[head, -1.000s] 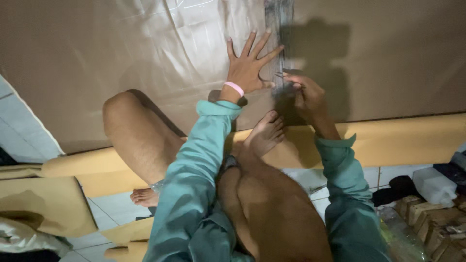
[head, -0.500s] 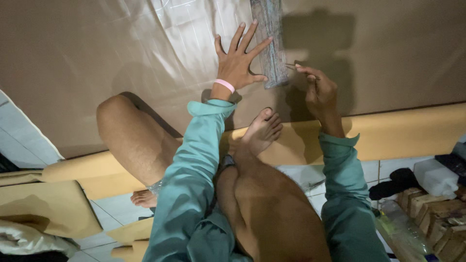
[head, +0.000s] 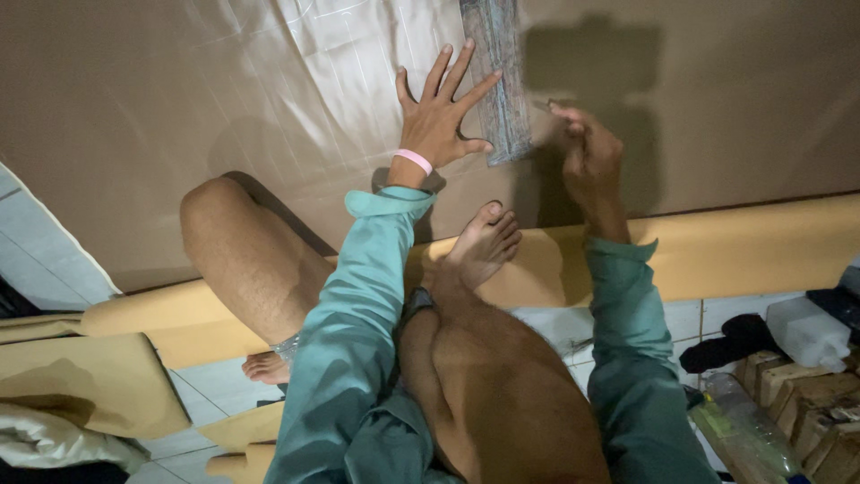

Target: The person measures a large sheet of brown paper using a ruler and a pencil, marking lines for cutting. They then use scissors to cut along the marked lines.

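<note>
Tiled floor (head: 54, 246), pale, dimly lit, with a broad brown sheet (head: 143, 99) — fabric or leatherette, cannot tell which — spread across it and a glossy clear plastic film (head: 296, 81) lying over its middle. A yellow foam slab (head: 761, 246) runs along the sheet's near edge; the person's bare foot (head: 484, 246) rests on it.

A narrow patterned strip (head: 500, 81), grey and mottled, lies on the sheet and runs up out of view, its lower end between the two hands.

Left hand (head: 439, 116): flat on the plastic film, fingers spread wide, index fingertip touching the strip's left edge. It grips nothing. A pink wristband (head: 413, 160) sits above the teal sleeve.

Right hand (head: 587, 148): fingers closed in a pinch around a small thin tool (head: 545, 106) whose point shows just right of the strip. Its kind cannot be told — too small and in shadow.

Off to the right, on the floor: a white plastic container (head: 806, 330), a clear bottle (head: 743, 430), stacked brown blocks (head: 806, 403).

Risks, as judged: the left fingertips lie close to the tool's point, so a slip could catch them. The film is slick; a pressing palm may slide and shift the strip off line. Poor light and the hand's own shadow hide the working edge.
</note>
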